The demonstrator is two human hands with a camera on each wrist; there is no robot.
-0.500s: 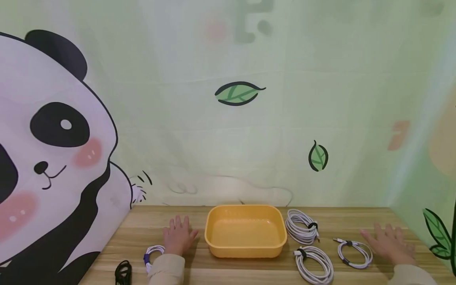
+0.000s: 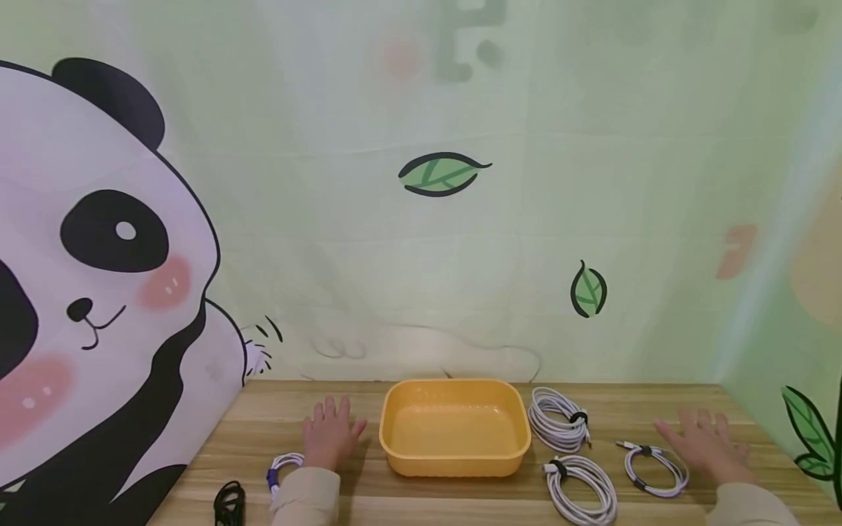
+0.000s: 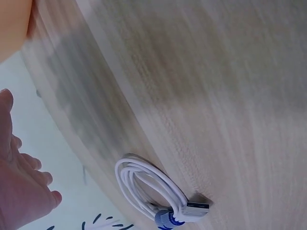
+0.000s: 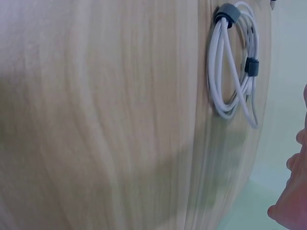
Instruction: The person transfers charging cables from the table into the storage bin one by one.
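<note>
My left hand (image 2: 329, 435) is held over the table left of the yellow tray (image 2: 455, 466), fingers spread and holding nothing. Close by it lies a coiled white cable (image 3: 148, 182) with a blue strap, partly hidden by the sleeve in the head view. On the other side, my right hand (image 2: 709, 447) hovers with fingers extended, just right of a small white coil (image 2: 658, 488) tied with dark straps. In the right wrist view that small coil (image 4: 232, 67) lies flat, apart from the fingers.
Two thicker white cable coils (image 2: 558, 420) with black straps lie right of the tray. A black cable bundle (image 2: 229, 504) sits near the front left. Behind the wooden table (image 2: 368, 500) hangs a green backdrop (image 2: 329, 241) with a panda and leaves.
The right hand has shifted slightly to the left, nearer the small white coil. My left hand stays almost in place, and the head view has moved a touch.
</note>
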